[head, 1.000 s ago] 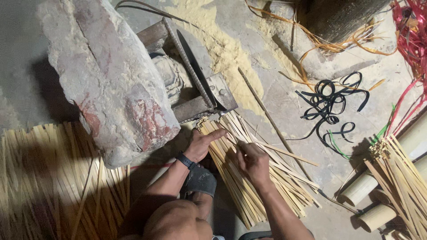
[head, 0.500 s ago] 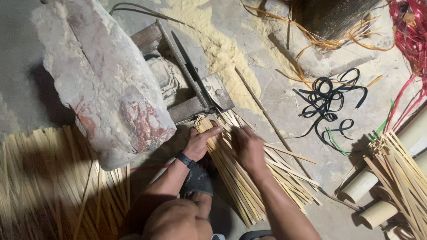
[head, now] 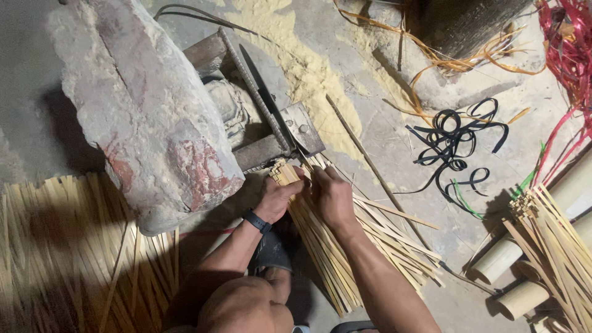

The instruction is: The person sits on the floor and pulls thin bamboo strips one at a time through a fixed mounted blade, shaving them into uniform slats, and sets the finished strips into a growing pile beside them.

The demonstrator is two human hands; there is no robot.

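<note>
A bundle of thin bamboo strips (head: 345,246) lies on the concrete floor, its far ends butted against a metal blade fixture (head: 271,123). My left hand (head: 277,197), with a dark band on the wrist, grips the bundle's top end from the left. My right hand (head: 333,197) presses on the same strips just beside it, fingers curled over them. The two hands nearly touch at the strip ends next to the blade.
A big rough stone block (head: 142,111) sits left of the blade. More bamboo strips (head: 68,259) lie spread at lower left, another bunch (head: 555,246) with bamboo tubes (head: 502,262) at right. Black straps (head: 453,142), red string (head: 570,43) and sawdust (head: 302,61) litter the floor.
Both hands have slid up the bundle toward the blade; the right hand moved from mid-bundle to the strip ends beside the left hand.
</note>
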